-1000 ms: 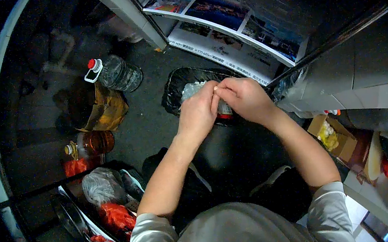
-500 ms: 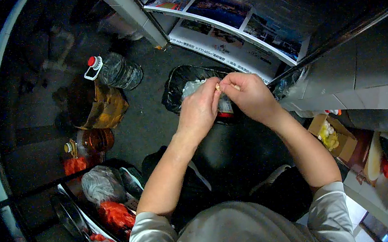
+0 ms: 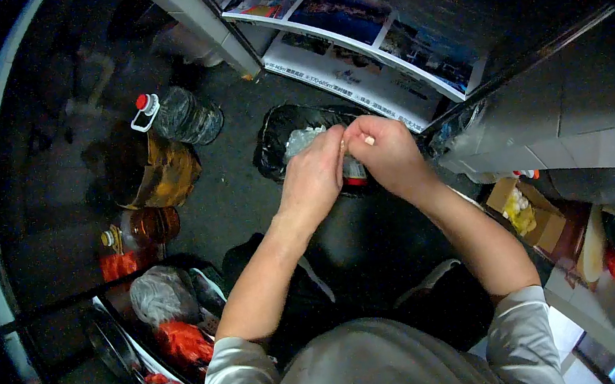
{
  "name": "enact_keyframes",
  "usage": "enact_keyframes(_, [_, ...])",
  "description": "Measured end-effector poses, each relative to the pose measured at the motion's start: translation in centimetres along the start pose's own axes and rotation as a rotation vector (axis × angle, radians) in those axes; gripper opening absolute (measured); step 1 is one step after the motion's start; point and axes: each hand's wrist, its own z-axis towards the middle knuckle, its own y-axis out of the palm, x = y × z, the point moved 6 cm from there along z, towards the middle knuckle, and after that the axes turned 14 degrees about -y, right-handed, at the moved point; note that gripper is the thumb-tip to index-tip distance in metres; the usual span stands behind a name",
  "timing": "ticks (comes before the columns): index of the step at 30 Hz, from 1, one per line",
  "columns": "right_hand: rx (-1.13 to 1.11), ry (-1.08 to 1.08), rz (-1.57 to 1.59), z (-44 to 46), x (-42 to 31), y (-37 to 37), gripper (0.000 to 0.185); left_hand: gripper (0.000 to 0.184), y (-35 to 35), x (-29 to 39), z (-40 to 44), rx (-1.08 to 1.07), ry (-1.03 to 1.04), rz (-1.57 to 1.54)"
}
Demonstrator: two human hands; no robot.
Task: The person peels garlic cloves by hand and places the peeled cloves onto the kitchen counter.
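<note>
My left hand (image 3: 311,170) and my right hand (image 3: 391,157) meet fingertip to fingertip over a bin lined with a black bag (image 3: 267,151). A small pale piece (image 3: 369,140), resembling a garlic clove, shows in the curled fingers of my right hand. The left thumb and fingers are pinched together at the meeting point; what lies between them is too small to make out. Beneath the hands, crumpled clear plastic (image 3: 301,141) and a red-edged item (image 3: 355,182) lie in the bin, partly hidden.
A large water bottle with a red cap (image 3: 191,116) stands left, near a brown paper-like bag (image 3: 170,172) and a bottle of amber liquid (image 3: 155,224). A cardboard box (image 3: 547,223) with white lumps and yellow netting is at right. A printed-panel shelf (image 3: 354,67) rises ahead.
My right hand has turned and its fingers have curled further in, and the pale piece now shows among them. My left hand stays nearly in place. The view has shifted slightly.
</note>
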Motion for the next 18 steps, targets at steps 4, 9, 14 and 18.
enact_keyframes(4, [0.003,-0.035,0.036,0.2,-0.3,-0.3,0.019,0.021,-0.2,-0.3,0.2,0.026,-0.036,-0.107])
enact_keyframes(9, [0.004,-0.073,-0.070,0.4,-1.7,-1.3,0.017,0.022,-0.5,-0.6,0.3,0.061,-0.017,-0.201])
enact_keyframes(14, [0.098,-0.043,-0.119,0.6,-0.2,-2.5,0.016,0.020,-1.0,-1.2,0.5,0.027,-0.119,-0.413])
enact_keyframes(18, [0.053,0.056,-0.170,0.3,2.4,-2.2,0.018,0.024,-1.1,-2.2,0.9,0.003,-0.215,-0.668])
